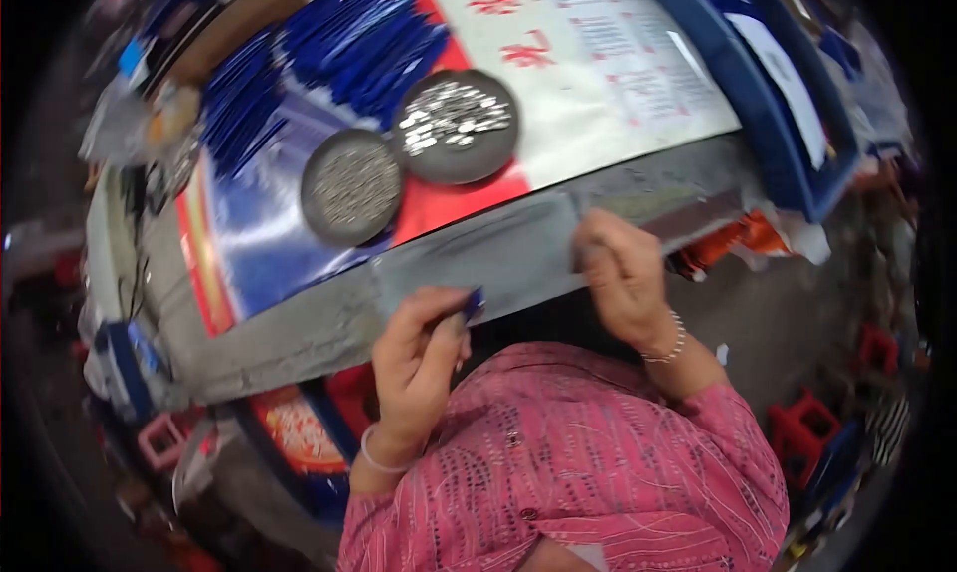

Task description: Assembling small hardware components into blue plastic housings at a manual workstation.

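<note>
My left hand (417, 351) is closed, thumb against fingers, in front of the table's near edge. Out of its pinch pokes the end of a small dark blue piece (476, 301). My right hand (623, 273) is higher and further right, over the edge, with its fingers curled together; whatever they hold, if anything, is hidden and blurred. Beyond the hands, two dark round dishes stand side by side. The right dish (461, 169) has shiny silver metal pieces in it, and the left dish (317, 210) has many tiny grey metal parts.
Long blue strips (364, 49) lie in a heap behind the dishes, with more blue strips (239, 104) to the left. A printed sheet (618, 104) covers part of the table (269, 348). At the right rises a blue plastic bin (819, 198); red stools (802, 428) stand below.
</note>
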`<state>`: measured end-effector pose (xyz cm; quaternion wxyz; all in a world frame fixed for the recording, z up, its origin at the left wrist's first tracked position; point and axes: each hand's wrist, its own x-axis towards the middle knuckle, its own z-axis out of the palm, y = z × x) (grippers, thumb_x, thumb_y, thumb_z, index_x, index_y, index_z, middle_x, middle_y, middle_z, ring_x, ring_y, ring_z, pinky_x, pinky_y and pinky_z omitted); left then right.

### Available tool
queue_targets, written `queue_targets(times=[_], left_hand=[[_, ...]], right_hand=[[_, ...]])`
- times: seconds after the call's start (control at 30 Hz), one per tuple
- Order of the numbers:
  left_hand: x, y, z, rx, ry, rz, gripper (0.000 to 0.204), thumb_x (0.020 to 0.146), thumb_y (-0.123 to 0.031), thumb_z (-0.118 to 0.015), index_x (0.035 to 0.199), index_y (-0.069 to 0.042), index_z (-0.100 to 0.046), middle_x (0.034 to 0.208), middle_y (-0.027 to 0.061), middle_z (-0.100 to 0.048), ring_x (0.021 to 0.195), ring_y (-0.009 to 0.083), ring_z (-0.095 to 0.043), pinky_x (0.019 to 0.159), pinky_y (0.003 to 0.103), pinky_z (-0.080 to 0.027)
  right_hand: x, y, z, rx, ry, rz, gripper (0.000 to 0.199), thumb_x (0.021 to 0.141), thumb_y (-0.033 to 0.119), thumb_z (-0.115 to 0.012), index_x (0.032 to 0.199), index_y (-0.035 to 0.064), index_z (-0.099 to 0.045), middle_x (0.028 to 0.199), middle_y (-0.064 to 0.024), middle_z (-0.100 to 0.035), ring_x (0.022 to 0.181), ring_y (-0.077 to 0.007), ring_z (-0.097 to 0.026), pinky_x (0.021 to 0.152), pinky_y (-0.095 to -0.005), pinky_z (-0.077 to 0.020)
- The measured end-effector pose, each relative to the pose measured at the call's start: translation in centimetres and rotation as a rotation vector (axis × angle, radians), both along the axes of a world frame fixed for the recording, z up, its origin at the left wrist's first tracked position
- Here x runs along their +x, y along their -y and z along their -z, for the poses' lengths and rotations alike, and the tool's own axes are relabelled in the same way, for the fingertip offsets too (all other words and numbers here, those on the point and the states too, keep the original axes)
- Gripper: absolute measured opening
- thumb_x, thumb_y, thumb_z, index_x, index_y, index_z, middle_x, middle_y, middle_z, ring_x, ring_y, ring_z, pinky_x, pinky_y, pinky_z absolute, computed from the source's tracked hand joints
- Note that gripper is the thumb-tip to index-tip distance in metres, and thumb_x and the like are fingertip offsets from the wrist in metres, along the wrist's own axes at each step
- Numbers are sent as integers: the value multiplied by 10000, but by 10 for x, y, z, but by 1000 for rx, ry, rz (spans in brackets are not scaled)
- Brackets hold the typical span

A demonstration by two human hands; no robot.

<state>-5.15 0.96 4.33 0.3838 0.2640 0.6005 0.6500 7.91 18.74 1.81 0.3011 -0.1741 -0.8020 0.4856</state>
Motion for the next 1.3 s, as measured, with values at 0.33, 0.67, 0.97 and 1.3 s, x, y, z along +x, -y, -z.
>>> queue_targets(times=[0.33,0.67,0.97,1.3], left_hand=[[-46,-55,-1,-155,-764,322,181,789,30,-574,961,2,-622,823,102,-562,734,196,-565,653,264,-434],[-52,-90,9,-180,-1166,526,231,729,13,-578,941,-64,-625,787,94,-516,660,271,-564,545,349,-451],[-70,-49,1,-374,-1154,550,338,671,24,-549,995,-58,-596,816,101,-510,710,279,-575,554,376,-452],[-31,-99,2,-291,-1230,537,210,722,-37,-527,927,-75,-549,815,100,-478,739,292,-570,543,393,-454]], right_hand=[[10,-12,18,36,-132,82,294,933,237,-485,768,-7,-504,729,-92,-501,627,-165,-455,570,-268,-377],[4,-15,20,133,-142,62,256,885,242,-549,750,26,-523,697,-94,-537,602,-241,-495,557,-326,-394],[6,-21,21,132,-154,54,266,883,259,-552,744,34,-522,690,-87,-527,595,-251,-494,592,-350,-400],[6,-19,19,248,-156,5,229,870,218,-550,744,28,-526,699,-97,-532,616,-257,-504,607,-354,-413]])
